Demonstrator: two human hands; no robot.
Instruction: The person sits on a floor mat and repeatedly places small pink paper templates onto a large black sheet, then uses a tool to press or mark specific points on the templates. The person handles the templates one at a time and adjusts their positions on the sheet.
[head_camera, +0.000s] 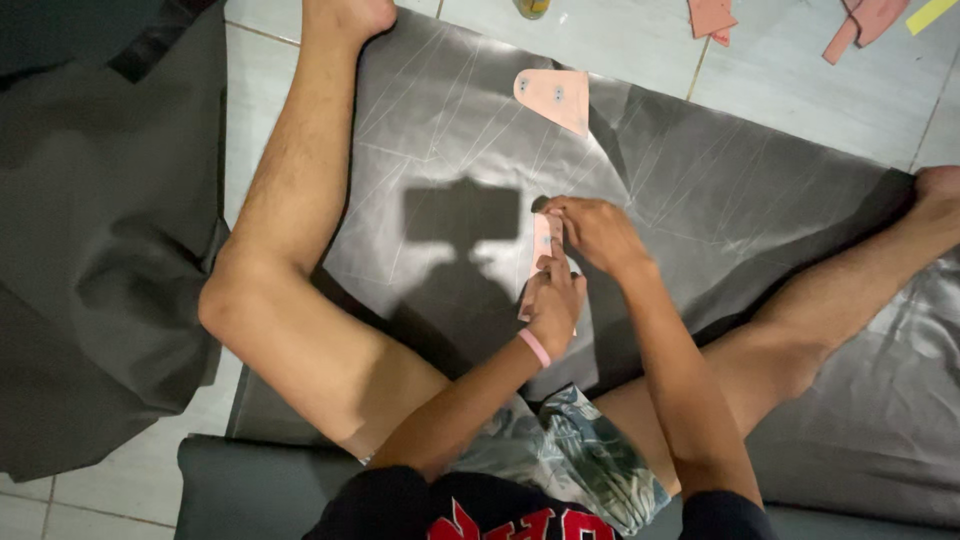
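From the head view I see the left hand (555, 305), pink band at the wrist, fingers pressed down on a narrow pink pattern strip (541, 240) lying on grey fabric (700, 200) spread between the person's legs. The right hand (595, 228) has its fingertips pinched at the strip's upper end; what they hold there I cannot tell. A second pink pattern piece (555, 97), roughly triangular with two small holes, lies farther out on the fabric, and more pink cut-outs (712, 16) plus a yellow slip (930, 14) sit on the tiled floor (800, 80) beyond.
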